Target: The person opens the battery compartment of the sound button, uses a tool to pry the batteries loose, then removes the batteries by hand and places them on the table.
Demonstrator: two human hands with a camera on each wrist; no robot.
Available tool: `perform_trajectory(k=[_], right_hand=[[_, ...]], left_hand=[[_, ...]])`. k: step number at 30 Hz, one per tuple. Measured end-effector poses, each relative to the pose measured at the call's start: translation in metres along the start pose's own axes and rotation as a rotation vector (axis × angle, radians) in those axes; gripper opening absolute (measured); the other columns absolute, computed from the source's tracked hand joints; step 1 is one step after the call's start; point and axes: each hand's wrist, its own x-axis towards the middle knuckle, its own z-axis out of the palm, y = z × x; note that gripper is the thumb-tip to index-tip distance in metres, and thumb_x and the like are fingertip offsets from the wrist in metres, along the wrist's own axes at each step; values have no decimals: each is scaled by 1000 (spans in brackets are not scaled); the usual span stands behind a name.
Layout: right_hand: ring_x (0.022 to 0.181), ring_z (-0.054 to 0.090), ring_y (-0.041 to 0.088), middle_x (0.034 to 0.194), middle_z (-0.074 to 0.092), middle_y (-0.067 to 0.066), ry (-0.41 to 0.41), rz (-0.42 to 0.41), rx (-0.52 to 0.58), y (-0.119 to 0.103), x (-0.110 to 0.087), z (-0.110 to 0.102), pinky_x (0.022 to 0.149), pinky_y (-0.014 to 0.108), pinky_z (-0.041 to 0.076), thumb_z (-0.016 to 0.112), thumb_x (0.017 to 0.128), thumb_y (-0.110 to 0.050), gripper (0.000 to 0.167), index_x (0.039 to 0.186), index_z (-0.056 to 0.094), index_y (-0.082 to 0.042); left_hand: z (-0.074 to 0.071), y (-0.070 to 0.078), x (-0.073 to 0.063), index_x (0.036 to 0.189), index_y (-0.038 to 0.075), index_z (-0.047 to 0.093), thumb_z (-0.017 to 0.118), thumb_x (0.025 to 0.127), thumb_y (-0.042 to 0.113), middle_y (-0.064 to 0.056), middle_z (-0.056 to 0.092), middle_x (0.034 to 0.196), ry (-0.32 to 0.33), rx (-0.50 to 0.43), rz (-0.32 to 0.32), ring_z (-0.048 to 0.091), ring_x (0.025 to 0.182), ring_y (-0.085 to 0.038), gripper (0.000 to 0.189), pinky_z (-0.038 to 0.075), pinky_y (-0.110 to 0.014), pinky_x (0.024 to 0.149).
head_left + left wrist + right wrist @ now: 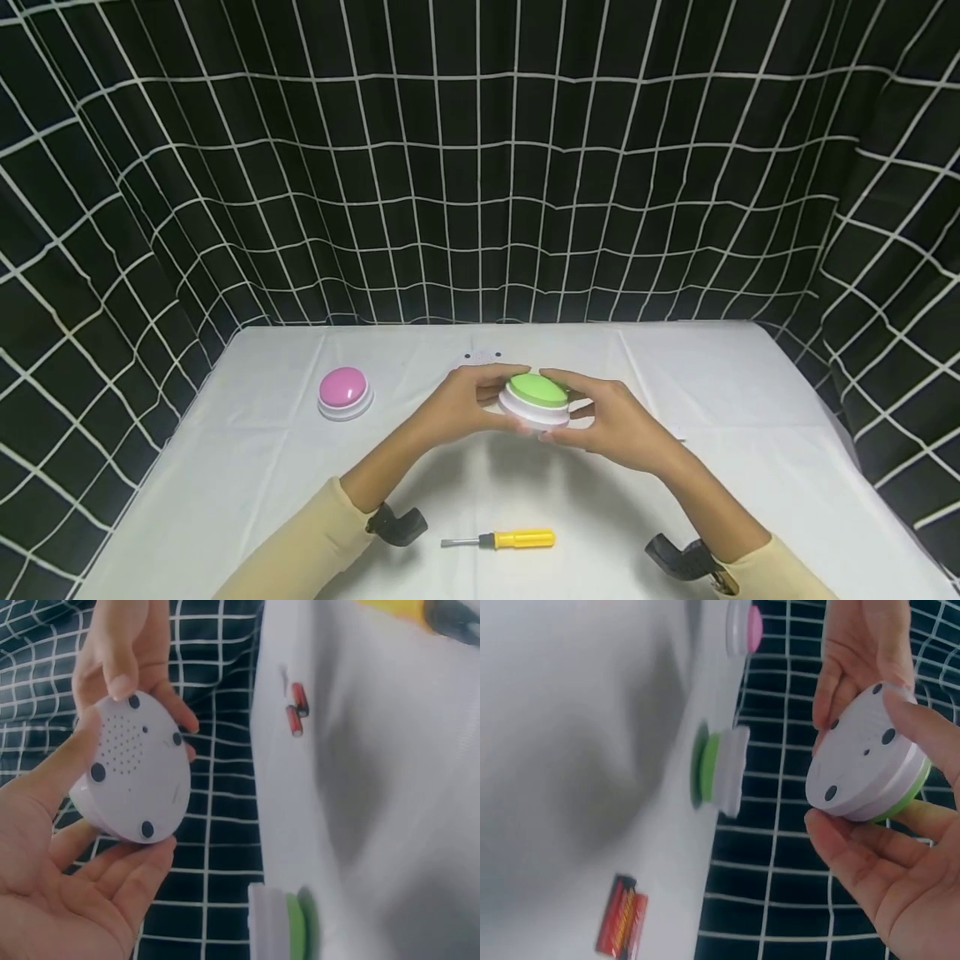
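A round push button (pixel 535 402) with a green dome and white base is lifted above the white table, between both hands. My left hand (pixel 480 400) grips its left edge, thumb at the near side and fingers at the far side. The right hand (pixel 611 417) holds the opposite edge in the same way. Its dome faces up, tilted toward me. From below, the left wrist view shows the base (pixel 142 765) with dark round feet and a patch of small holes. Both hands' fingers curl around the rim.
A pink-domed button (pixel 344 392) stands at the table's left. Another green button (pixel 727 772) lies dome-down behind the hands. Two red batteries (pixel 622 919) lie side by side toward the right. A yellow-handled screwdriver (pixel 517 539) lies in front. A black grid-patterned curtain (pixel 480 167) surrounds the table.
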Motion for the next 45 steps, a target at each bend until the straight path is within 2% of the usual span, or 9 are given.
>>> perform_trajectory(k=[4,12,16,20,25,29,33,38,45], right_hand=[[106,69,31,130,66,14,14,4,62,-3,-1,7,86,37,62,86,83,-22,67,141,58,-4],[91,74,20,116,72,11,-40,45,131,-7,2,17,83,34,62,81,88,-26,60,140,60,-6],[89,75,15,122,71,10,-46,43,132,-8,4,21,82,34,61,77,91,-30,56,140,61,-8],[93,74,14,130,67,12,-57,55,155,-10,5,24,83,30,62,73,95,-31,51,139,62,-7],[95,74,17,126,69,13,-57,78,194,-10,7,28,81,29,62,71,97,-31,47,135,64,-4],[95,75,24,121,71,15,-47,97,214,-7,8,33,76,28,62,69,98,-30,43,131,66,-2],[94,75,24,116,73,16,-33,117,211,-6,8,38,71,29,63,66,100,-31,41,127,67,1],[85,75,19,112,74,17,-24,148,207,-7,9,41,67,31,63,62,102,-32,43,126,67,4],[73,73,21,106,75,14,-43,189,209,-6,11,43,67,31,62,60,103,-33,43,125,67,4]], left_hand=[[-4,-1,-10,140,11,61,91,77,18,-4,62,140,11,-17,-42,61,127,-18,70,50,-23,102],[-12,-1,-25,138,15,64,86,83,32,-6,64,135,20,25,-161,66,118,-24,62,55,-32,99],[-15,-2,-29,136,19,66,83,85,39,-4,67,130,32,73,-187,68,114,-22,58,57,-36,96],[-18,-3,-30,133,15,68,78,90,38,-5,72,120,26,79,-179,72,103,-20,50,60,-36,88],[-18,-4,-31,130,11,70,72,95,39,-6,76,108,5,56,-185,74,92,-23,45,61,-32,78],[-15,-10,-32,129,6,69,69,98,36,-11,74,112,-17,-13,-234,73,91,-32,44,62,-32,78],[-13,-16,-35,129,-1,67,63,102,31,-17,73,116,-39,-85,-267,74,89,-29,42,63,-34,80],[-14,-22,-37,130,-4,65,54,106,33,-20,72,116,-72,-91,-266,75,93,-30,45,63,-37,81],[-14,-26,-37,130,-5,64,50,107,38,-20,73,113,-78,-101,-304,75,92,-31,51,64,-37,77]])
